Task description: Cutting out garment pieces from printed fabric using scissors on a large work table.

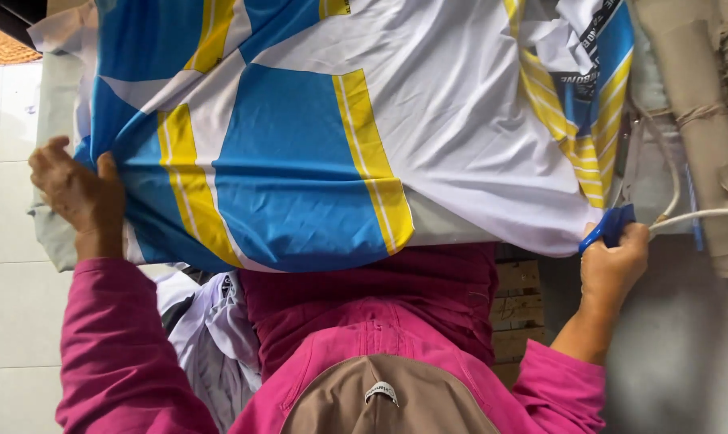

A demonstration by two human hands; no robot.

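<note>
While the left hand (79,193) grips the edge of the blue, white and yellow shirt (340,137) spread flat over the grey tabletop (52,233), the right hand (613,261) is clenched around a blue handle (609,227), just beside the shirt's far edge, where a white cord (701,214) trails away.

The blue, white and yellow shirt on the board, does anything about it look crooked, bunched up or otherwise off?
The shirt mostly lies flat. Its far right end is crumpled and folded over itself, and the near edge hangs off the board. The left hand grips the cloth's left edge; the right hand holds a blue handle.
</note>
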